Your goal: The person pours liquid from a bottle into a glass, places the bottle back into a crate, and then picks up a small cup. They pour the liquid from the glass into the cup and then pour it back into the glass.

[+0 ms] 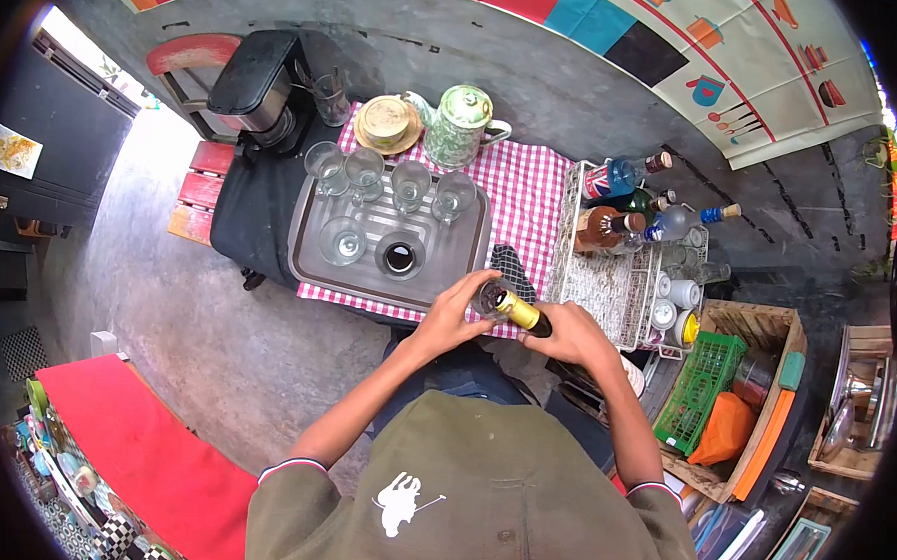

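Note:
My left hand (457, 317) is wrapped round a clear glass (485, 300) just off the front right corner of the tray. In my right hand (576, 336) is a dark bottle (539, 325) with gold foil on its neck. The bottle is tilted, its mouth right at the glass's rim. On the grey metal tray (305, 236) stand several clear glasses (411, 185). One of them, a glass with dark liquid (400, 257), is at the front. A dark checked cloth (510, 268) lies beyond my hands.
A green speckled pitcher (463, 129) and a coffee maker (262, 87) stand at the back. To the right, a white wire rack (593, 296) holds several bottles (611, 227). Wooden crates (767, 329) are further right, a red-topped surface (141, 447) at lower left.

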{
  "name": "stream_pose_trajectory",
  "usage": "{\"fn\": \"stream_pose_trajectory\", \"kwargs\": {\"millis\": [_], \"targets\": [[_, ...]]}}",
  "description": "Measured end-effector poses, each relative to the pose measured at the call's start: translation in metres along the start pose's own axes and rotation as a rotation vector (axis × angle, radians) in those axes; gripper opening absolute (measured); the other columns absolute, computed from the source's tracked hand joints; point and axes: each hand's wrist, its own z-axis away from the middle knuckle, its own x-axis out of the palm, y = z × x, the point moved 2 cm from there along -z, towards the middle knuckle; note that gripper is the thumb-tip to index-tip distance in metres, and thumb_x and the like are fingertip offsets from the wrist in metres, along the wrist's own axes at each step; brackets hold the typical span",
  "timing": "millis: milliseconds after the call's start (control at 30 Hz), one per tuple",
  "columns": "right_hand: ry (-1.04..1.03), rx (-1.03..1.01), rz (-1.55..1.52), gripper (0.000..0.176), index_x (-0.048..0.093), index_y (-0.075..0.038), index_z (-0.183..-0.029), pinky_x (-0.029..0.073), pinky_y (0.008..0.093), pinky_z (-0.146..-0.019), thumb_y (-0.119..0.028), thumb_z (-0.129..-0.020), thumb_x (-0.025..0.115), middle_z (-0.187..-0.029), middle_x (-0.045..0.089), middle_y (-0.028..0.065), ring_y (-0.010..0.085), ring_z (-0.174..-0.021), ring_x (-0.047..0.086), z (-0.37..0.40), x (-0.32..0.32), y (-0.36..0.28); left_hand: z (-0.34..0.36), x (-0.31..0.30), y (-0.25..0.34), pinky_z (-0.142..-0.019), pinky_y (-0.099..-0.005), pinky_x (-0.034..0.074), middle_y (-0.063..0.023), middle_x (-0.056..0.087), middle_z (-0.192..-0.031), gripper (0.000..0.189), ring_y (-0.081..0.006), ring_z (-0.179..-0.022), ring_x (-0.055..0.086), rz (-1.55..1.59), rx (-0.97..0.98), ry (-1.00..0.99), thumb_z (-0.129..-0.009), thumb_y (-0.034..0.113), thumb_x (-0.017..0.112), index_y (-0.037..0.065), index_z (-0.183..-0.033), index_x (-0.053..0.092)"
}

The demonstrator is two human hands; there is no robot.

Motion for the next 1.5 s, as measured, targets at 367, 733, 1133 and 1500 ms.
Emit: {"fn": "stream_pose_trajectory", "kwargs": {"millis": [367,733,1133,1500], "targets": [[-0.008,0.014,-0.005,0.046,0.072,-0.003,-0.102,0.055,0.0482,-0.074,-0.038,-0.072,0.073,-0.078,0.070,0.0246,0.0416,-0.076,0.069,0.0017,0.0014,0.0020,0.0022,0.0032,-0.0010,-0.106,-0.0417,0.046,-0.0190,0.057,-0.135,0.072,-0.0350,-0.128,0.055,0.017,-0.013,-0.033,-0.073,0.004,0.078,0.002,-0.139,0.048],[0.004,-0.005,-0.017,0.046,0.071,-0.002,-0.100,0.053,0.0465,-0.070,-0.039,-0.074,0.075,-0.076,0.068,0.0235,0.0406,-0.074,0.068,0.0046,0.0039,0.0054,0.0025,0.0056,-0.0004,-0.105,-0.0395,0.047,-0.0173,0.060,-0.132,0.073,-0.0309,-0.124,0.060,0.023,-0.002,-0.010,-0.070,0.003,0.077,0.002,-0.138,0.050],[-0.020,0.031,-0.035,0.048,0.071,-0.001,-0.102,0.054,0.0485,-0.074,-0.039,-0.073,0.074,-0.078,0.069,0.0250,0.0422,-0.076,0.069,0.0095,0.0014,0.0025,-0.0001,0.0072,0.0003,-0.103,-0.0397,0.048,-0.0163,0.061,-0.131,0.071,-0.0307,-0.122,0.061,0.010,0.009,-0.018,-0.072,0.004,0.079,0.003,-0.137,0.050],[0.007,0.010,-0.041,0.047,0.071,0.000,-0.097,0.053,0.0489,-0.071,-0.041,-0.075,0.074,-0.075,0.068,0.0248,0.0424,-0.074,0.068,0.0100,0.0045,0.0060,-0.0019,0.0081,0.0011,-0.103,-0.0397,0.048,-0.0166,0.060,-0.132,0.071,-0.0307,-0.123,0.061,0.012,0.010,-0.027,-0.073,0.005,0.080,0.003,-0.137,0.050]]}}
